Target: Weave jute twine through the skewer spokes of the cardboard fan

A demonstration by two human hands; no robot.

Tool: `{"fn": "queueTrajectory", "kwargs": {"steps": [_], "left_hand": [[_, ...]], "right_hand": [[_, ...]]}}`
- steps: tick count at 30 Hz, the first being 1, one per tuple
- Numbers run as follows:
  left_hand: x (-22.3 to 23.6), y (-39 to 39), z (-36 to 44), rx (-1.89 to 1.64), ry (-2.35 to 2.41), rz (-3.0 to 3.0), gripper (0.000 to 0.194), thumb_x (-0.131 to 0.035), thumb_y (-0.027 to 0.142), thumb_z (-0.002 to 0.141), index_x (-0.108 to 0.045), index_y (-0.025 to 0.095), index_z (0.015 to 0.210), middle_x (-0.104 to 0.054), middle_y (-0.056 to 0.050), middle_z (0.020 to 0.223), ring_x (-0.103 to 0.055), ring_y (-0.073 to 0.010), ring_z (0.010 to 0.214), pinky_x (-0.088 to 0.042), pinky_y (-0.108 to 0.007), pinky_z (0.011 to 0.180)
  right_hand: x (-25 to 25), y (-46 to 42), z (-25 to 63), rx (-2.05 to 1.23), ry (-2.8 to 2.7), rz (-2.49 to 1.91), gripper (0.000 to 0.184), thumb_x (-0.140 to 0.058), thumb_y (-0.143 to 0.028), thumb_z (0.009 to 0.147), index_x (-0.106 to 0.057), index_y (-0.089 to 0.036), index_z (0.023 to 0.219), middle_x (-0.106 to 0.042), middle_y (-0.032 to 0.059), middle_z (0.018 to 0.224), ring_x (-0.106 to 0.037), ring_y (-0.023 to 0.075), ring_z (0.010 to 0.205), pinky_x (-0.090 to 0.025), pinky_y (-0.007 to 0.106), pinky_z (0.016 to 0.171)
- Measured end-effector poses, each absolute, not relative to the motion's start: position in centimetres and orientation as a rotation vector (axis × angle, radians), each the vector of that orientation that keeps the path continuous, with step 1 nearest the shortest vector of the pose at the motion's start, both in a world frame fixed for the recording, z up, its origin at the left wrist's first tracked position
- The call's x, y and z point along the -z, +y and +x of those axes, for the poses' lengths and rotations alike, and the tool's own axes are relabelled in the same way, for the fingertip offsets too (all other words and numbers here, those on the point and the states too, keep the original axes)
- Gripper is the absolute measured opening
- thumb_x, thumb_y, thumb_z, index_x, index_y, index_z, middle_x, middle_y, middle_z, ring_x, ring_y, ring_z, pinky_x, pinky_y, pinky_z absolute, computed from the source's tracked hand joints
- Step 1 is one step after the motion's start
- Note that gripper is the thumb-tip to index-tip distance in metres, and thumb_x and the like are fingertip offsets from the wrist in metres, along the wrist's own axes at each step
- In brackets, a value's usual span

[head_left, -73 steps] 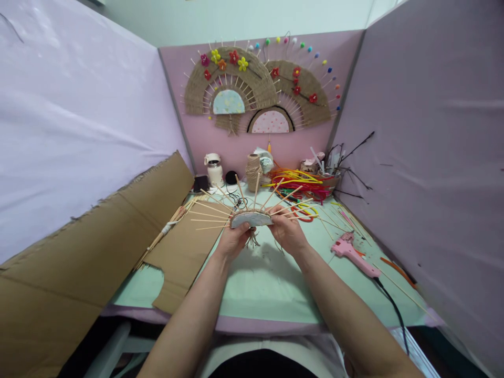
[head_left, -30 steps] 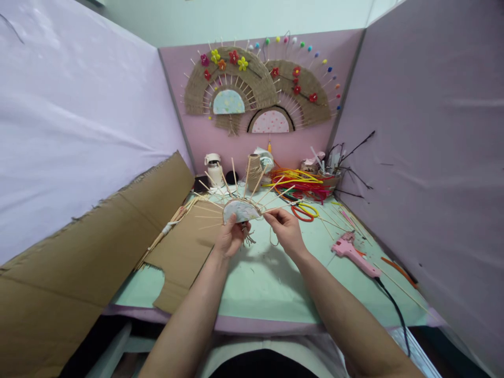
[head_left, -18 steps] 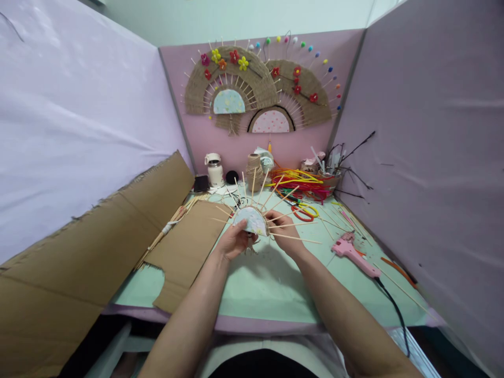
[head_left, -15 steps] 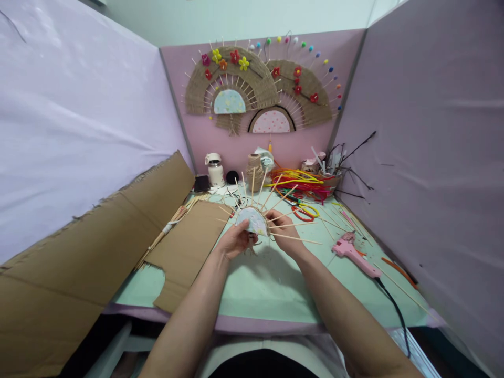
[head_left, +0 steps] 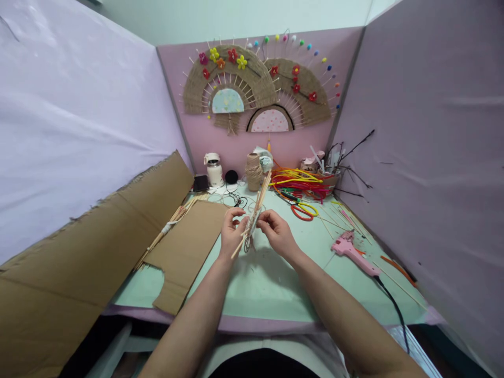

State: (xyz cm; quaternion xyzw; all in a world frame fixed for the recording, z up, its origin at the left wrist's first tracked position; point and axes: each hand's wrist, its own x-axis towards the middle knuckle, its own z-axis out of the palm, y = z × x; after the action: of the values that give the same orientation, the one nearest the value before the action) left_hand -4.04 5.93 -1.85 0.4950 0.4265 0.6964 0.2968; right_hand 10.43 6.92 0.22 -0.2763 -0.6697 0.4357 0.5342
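Left on our table (head_left: 275, 296) stands torn cardboard (head_left: 90, 257); two woven fans (head_left: 254, 65) hang behind. Mid-air, our right hand (head_left: 279, 234) pinches a stick fan (head_left: 255, 216) edge-on; our left hand (head_left: 231, 232) touches it, grip unclear to us. Rightward lie a glue gun (head_left: 356, 255) and scissors (head_left: 309, 207).

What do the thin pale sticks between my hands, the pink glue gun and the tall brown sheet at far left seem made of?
Thin pale sticks: likely bamboo or wood, matte and straw coloured.
Pink glue gun: probably smooth plastic, evenly coloured.
Tall brown sheet: apparently matte cardboard, creased, with ragged edge.
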Motion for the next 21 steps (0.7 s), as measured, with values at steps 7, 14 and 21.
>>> {"fn": "queueTrajectory", "kwargs": {"steps": [7,14,21], "left_hand": [[2.3,5.2,-2.9,-1.786,1.055,1.557,0.027,-0.062,0.033,0.086,-0.067,0.020,0.110,-0.068,-0.009,0.114,-0.064,-0.0224,0.104,-0.052,-0.036,0.090],[1.5,3.8,-2.4,-1.744,1.020,1.495,0.058,-0.075,0.023,0.075,-0.058,0.027,0.131,-0.061,-0.007,0.135,-0.053,-0.0253,0.128,-0.038,-0.036,0.109],[0.7,3.5,-2.8,-1.797,1.191,1.503,0.046,-0.073,0.028,0.078,-0.067,0.026,0.123,-0.068,-0.008,0.120,-0.057,-0.0267,0.116,-0.042,-0.035,0.100]], "right_hand": [[0.2,7.3,10.6,-0.919,-1.545,-0.734,0.014,-0.054,-0.034,0.089,-0.052,-0.023,0.081,-0.053,-0.0022,0.072,-0.048,0.0140,0.064,-0.041,0.027,0.060],[-0.3,7.0,10.8,-0.835,-1.570,-0.790,0.014,-0.053,-0.033,0.090,-0.050,-0.023,0.081,-0.054,-0.0015,0.074,-0.049,0.0149,0.067,-0.041,0.028,0.064],[-0.4,6.6,10.7,-0.802,-1.629,-0.800,0.014,-0.053,-0.033,0.090,-0.051,-0.023,0.080,-0.054,-0.0012,0.072,-0.047,0.0147,0.063,-0.040,0.028,0.062]]}}
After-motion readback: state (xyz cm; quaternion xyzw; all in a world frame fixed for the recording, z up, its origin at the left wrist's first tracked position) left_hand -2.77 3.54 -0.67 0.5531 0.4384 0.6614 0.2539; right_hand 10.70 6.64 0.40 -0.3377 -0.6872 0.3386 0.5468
